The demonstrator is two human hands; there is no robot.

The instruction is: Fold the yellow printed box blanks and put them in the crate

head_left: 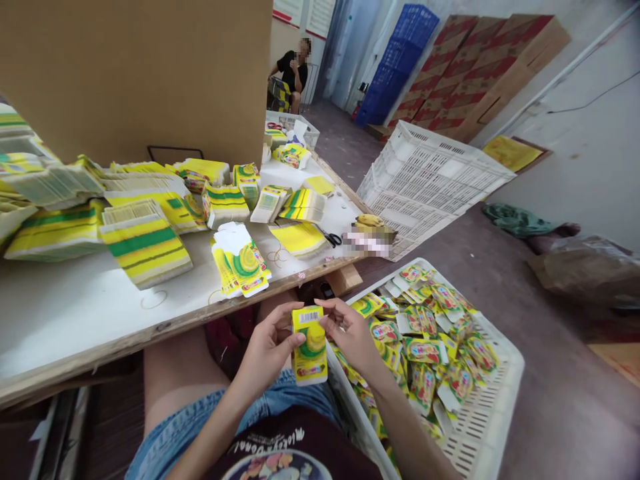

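A small yellow carton (309, 347) with a barcode on top and a green and yellow print is held upright over my lap. My left hand (267, 350) grips its left side with fingers curled round it. My right hand (350, 333) pinches its top right corner. Just to the right stands a white plastic crate (493, 413) holding several folded cartons of the same print. A small pile of flat carton blanks (240, 260) lies on the white table (75, 313) in front of me.
Stacks of flat yellow and green blanks (145, 243) cover the table's left and back, with scissors (330, 237) and rubber bands nearby. A brown cardboard sheet (135, 73) stands behind. An empty white crate (430, 180) leans on the floor. Another person (293, 70) sits far back.
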